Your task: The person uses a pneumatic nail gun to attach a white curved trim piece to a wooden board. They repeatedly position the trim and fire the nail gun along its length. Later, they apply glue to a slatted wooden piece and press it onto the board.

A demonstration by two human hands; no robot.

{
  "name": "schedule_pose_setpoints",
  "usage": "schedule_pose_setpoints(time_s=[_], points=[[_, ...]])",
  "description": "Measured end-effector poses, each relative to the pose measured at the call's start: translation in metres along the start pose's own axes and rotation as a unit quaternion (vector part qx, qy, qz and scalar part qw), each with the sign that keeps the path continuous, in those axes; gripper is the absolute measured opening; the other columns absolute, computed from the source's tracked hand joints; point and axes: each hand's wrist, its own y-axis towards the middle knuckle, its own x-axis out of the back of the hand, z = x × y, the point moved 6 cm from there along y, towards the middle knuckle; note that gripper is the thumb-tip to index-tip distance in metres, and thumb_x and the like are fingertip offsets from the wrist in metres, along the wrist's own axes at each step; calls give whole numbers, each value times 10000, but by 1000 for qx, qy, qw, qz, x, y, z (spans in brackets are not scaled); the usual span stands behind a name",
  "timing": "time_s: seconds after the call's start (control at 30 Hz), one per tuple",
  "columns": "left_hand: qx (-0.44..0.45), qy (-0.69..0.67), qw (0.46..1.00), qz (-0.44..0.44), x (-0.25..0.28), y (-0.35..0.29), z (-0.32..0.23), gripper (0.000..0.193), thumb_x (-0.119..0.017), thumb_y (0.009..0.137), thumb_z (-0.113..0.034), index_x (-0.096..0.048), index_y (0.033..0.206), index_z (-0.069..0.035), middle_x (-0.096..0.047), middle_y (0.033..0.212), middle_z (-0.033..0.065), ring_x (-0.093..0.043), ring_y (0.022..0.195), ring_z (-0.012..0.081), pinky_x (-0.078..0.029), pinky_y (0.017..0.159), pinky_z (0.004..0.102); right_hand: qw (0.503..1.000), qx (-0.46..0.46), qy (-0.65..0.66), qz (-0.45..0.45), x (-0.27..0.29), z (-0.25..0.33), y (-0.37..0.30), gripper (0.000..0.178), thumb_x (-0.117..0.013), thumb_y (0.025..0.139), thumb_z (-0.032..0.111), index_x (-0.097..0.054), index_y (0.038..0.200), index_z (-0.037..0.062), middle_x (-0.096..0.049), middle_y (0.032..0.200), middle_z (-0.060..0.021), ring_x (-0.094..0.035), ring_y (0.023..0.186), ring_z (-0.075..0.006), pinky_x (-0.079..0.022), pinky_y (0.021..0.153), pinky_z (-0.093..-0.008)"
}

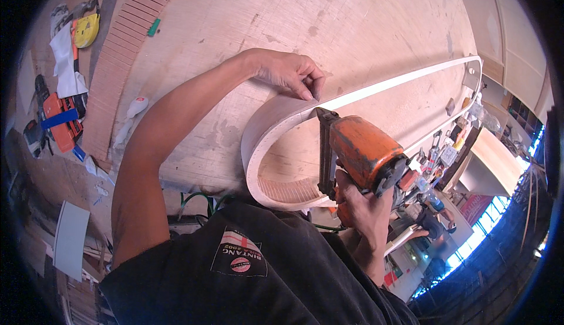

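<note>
A teardrop-shaped band of bent wood (pixel 251 149) stands on edge on the light wooden tabletop (pixel 376 25), with a pale rim and a kerfed inner face at its near curve. My right hand (pixel 365 210) is closed round the handle of an orange nail gun (pixel 367 146), whose nose meets the rim at the band's far side. Just beyond that nose, my left hand (pixel 291 77) is closed in a pinch against the outside of the band. What lies between its fingertips is too small to make out.
A kerfed wooden strip (pixel 120 55) runs along the left, with a small green piece (pixel 154 27) by it. Beyond lie a yellow tape measure (pixel 87 30) and an orange tool (pixel 59 119). A white bottle (pixel 137 107) is nearer. Another person (pixel 433 225) is at the lower right.
</note>
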Motion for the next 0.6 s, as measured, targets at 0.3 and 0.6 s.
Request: schedule_pose_setpoints(time_s=[0.3,0.6], points=[[-9,-18,1000,-2,2,2,6,199,-776,842,-4,-685,1015,-37,-692,1062,29,-633,1058,128,-491,975,295,998,20,-65,9,-1,1,2,383,-755,919,45,-614,1266,-34,-718,936,-85,-663,691,-136,-536,594,-288],[-8,-32,999,-4,0,1,5,207,-809,838,-49,-690,1007,-39,-699,1028,25,-624,1023,121,-491,924,277,998,29,-41,24,-3,4,1,431,-788,914,78,-600,1286,-29,-716,936,-78,-664,723,-136,-535,615,-285]])
